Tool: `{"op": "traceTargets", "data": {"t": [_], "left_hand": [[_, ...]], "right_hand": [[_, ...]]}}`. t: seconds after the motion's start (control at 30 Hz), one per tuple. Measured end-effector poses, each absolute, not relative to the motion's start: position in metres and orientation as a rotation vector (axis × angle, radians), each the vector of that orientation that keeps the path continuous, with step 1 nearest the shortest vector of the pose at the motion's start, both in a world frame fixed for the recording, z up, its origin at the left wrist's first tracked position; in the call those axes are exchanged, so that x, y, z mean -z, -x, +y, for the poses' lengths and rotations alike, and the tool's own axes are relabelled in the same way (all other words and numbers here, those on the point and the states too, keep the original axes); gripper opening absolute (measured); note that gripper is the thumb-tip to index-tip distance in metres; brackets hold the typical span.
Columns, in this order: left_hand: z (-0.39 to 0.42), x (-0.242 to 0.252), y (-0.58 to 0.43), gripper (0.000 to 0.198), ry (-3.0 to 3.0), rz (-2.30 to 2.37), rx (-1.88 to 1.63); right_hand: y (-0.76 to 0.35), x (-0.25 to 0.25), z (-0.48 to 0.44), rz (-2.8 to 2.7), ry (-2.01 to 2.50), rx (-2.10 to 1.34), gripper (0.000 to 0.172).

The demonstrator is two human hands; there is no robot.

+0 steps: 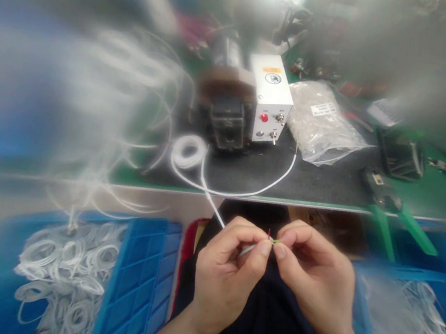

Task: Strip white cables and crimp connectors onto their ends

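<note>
Green bench [428, 197] with a black mat; both hands work just below its front edge.

Left hand [225, 277] pinches the end of a white cable [213, 205]. Right hand [315, 278] pinches its coloured wire ends [273, 240], fingertips nearly touching. The cable loops back over the mat to a coil by the white control box [269, 93]. A plastic bag [322, 125] and green-handled pliers [390, 208] lie to the right. A blue crate [138, 276] of cable coils [65, 267] sits to the left. The left and top of the view are blurred.

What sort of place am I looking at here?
Probably a factory bench for cable assembly: a white switch box on the worktop, coiled white cables in a blue crate, and the left hand and right hand pinching a white cable.
</note>
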State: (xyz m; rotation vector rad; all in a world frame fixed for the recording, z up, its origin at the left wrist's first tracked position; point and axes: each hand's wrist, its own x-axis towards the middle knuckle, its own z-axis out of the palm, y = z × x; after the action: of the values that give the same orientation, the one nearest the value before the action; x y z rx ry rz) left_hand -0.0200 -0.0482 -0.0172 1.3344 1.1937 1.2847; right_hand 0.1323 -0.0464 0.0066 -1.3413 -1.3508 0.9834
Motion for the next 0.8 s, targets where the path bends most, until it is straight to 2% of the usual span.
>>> {"op": "traceTargets", "data": {"t": [0.27,0.4,0.63,0.8], "left_hand": [[-0.046,0.018,0.023,0.014,-1.377,1.226,-1.282],[-0.045,0.018,0.022,0.014,-1.390,1.221,-1.279],[-0.045,0.015,0.023,0.016,-1.489,1.178,-1.271],[-0.045,0.018,0.023,0.017,-1.474,1.215,-1.284]], "right_hand": [[-0.138,-0.008,-0.047,-1.302,1.288,-1.172,0.010],[-0.138,-0.009,-0.046,-1.257,1.335,-1.192,0.013],[-0.148,0.000,-0.048,-0.982,1.295,-1.540,0.009],[-0.146,-0.006,-0.048,-1.041,1.318,-1.492,0.008]]}}
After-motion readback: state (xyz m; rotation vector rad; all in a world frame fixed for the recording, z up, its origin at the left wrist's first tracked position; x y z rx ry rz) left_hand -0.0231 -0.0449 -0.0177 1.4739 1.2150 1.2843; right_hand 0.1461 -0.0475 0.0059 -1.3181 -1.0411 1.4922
